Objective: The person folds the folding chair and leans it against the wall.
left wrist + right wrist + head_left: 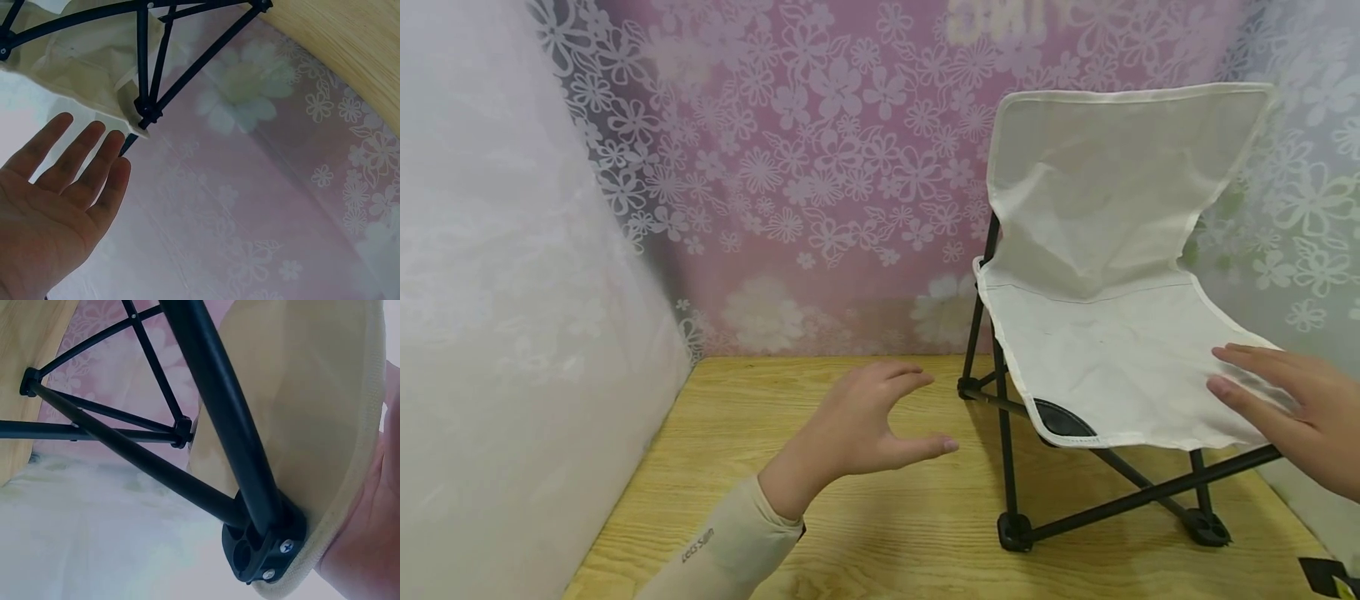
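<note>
A folding chair (1112, 358) with cream-white fabric and black tube legs stands unfolded at the right of the head view. My left hand (865, 425) is in the air left of the chair, thumb and fingers apart, holding nothing. The left wrist view shows its palm and straight fingers (78, 156) below the chair's frame. My right hand (1307, 408) lies over the seat's front right corner with fingers extended; whether it presses the fabric I cannot tell. In the right wrist view, a screwed black corner joint (265, 540) sits under the fabric, which hides most of that hand.
The chair's feet stand on a wood-grain surface (880, 533). Behind is a pink flowered curtain (820, 167), with a whitish sheet (520, 292) on the left and a flowered one on the right. A small black item (1322, 577) lies at the lower right corner.
</note>
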Available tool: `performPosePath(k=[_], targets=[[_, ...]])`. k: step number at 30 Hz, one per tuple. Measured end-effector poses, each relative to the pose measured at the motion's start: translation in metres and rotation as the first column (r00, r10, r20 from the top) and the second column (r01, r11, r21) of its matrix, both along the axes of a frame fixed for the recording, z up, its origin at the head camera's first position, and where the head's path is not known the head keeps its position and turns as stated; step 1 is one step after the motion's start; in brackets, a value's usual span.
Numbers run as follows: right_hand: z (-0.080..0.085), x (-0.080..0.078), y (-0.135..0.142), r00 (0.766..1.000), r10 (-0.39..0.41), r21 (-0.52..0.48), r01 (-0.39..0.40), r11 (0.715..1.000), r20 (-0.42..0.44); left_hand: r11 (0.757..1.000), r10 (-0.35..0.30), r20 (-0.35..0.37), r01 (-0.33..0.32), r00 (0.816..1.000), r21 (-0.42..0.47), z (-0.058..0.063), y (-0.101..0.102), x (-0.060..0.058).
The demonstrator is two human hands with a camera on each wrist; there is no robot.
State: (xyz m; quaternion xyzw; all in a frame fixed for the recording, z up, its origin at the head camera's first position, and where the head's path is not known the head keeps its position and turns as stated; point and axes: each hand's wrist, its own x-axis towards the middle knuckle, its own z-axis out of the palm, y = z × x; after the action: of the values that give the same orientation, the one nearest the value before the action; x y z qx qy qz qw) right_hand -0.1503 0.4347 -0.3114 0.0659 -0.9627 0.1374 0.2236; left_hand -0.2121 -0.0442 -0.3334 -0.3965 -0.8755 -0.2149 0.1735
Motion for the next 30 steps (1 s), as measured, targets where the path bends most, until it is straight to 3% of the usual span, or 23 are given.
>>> performPosePath(k=[14, 21, 30], targets=[[-0.005, 0.005, 0.002, 0.997, -0.054, 0.005, 0.055, 0.998, -0.062, 0.998, -0.059, -0.027, 0.06, 0.998, 0.027, 0.002, 0.015, 0.004], [-0.007, 0.009, 0.005, 0.988, -0.034, -0.013, 0.033, 0.999, -0.149, 0.996, -0.07, -0.064, 0.073, 0.995, 0.045, 0.002, 0.022, 0.006], [-0.019, 0.013, 0.018, 0.979, -0.028, -0.022, 0.024, 0.999, -0.201, 0.991, -0.092, -0.091, 0.1, 0.992, 0.085, 0.002, 0.033, 0.009]])
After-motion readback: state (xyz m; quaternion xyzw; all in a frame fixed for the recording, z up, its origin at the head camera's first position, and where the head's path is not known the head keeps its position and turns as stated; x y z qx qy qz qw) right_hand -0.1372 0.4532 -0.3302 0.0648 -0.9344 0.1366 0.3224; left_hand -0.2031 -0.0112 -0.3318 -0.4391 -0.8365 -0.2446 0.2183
